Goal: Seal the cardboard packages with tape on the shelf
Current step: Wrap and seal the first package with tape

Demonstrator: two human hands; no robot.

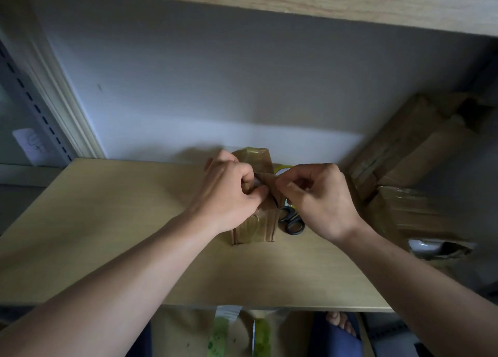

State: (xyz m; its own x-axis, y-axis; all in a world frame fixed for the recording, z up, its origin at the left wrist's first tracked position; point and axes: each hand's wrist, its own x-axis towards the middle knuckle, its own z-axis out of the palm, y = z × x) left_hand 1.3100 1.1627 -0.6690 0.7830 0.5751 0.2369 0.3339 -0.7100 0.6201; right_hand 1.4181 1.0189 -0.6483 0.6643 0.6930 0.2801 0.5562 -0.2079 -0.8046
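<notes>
Head view: at a pale wooden shelf point(107, 235) set against a grey wall point(215, 87), a person works tape over a small cardboard package point(254, 230) standing near the back edge. Larger taped boxes point(409, 152) are stacked well to the right of the grip, one with a torn opening low down. The package stands directly under both hands, its near face ribbed with glossy brown strips already laid.

The left hand point(229, 192) is curled tight, thumb and forefinger pinching a strip of brown tape point(265, 177) at the package's top edge; the right hand point(320, 197) pinches the same strip from the other side, fingers bent, so the tape is stretched between the two grips. Black-handled scissors point(292, 220) lie just right of the package, partly below the right hand, and a tape roll point(281, 169) with a yellowish core peeps out behind the right hand's fingers.

The package looks light and fairly stiff, though thin board may dent if squeezed; its taped faces are likely slick, so bare cardboard corners would give the surer hold. The strip is flimsy and sticky and will probably fold on itself unless kept taut, best held by its very ends with fingertips off the glue side.
</notes>
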